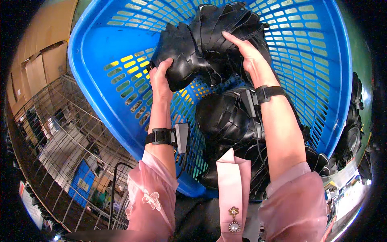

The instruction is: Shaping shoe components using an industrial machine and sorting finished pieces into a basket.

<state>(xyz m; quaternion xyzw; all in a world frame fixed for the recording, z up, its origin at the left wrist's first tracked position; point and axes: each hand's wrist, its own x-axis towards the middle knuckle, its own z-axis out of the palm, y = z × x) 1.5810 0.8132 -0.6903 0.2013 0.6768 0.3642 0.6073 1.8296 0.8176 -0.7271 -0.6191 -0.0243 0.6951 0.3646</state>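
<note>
A curved stack of black shoe uppers, shiny and leather-like, is held between my two hands over the blue plastic basket. My left hand grips its left end, with the thumb on top and the other fingers mostly hidden. On the right part of the stack lies the thumb of my right hand, while its remaining fingers are out of sight behind the pieces. Closer to me, below the held stack, more black uppers lie nested together.
At the left stands a wire mesh cage, with cardboard behind it. More black pieces are piled outside the basket at the right. Slotted basket walls rise on the far, left and right sides.
</note>
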